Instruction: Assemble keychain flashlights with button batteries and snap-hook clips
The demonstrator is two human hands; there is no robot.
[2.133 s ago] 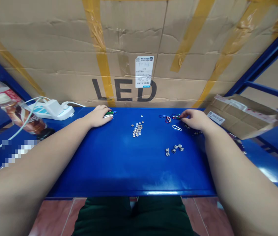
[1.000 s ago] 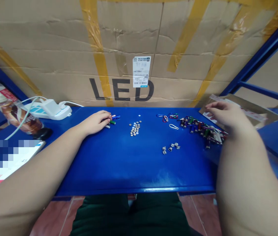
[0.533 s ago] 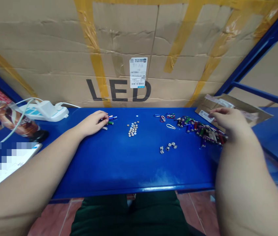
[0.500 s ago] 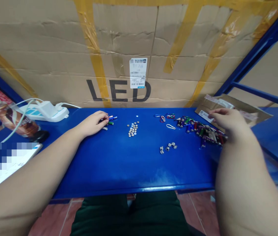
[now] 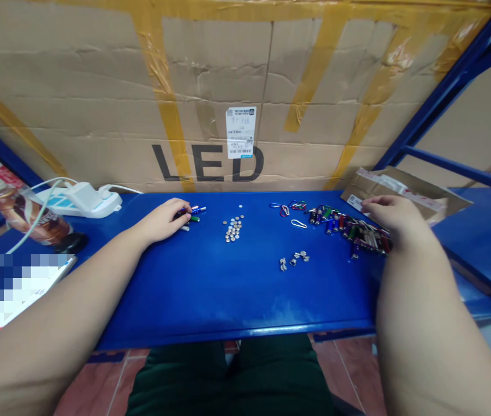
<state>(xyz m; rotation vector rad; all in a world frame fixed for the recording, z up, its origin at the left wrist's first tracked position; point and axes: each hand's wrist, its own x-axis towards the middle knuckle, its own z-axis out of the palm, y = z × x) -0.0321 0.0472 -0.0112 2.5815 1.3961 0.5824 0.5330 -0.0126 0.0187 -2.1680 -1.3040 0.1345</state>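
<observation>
The left hand [image 5: 162, 220] lies flat-ish on the blue table [image 5: 210, 289] with its fingers bent. The fingertips rest on a few small tubes [image 5: 192, 212] - red, blue and green - which poke out just past them, on the side toward the middle of the table. I cannot tell if the fingers pinch one or only touch them. The right hand [image 5: 390, 216] is palm down with fingers bent, at the right end of a long heap of colored tubes [image 5: 347, 226]. The heap runs from under this hand off to its left, and the hand covers the end of it, so I cannot tell if it holds any. Its fingertips point at a flat brown carton [image 5: 405, 188] just behind the heap. Between the two hands sits a bunch of round silver coins [image 5: 232, 227], and nearer to the person some little metal bits [image 5: 292, 260]. Colored clips [image 5: 291, 207] lie just left of the heap. Far left are a white power strip [image 5: 82, 199] and a bottle [image 5: 8, 199].
</observation>
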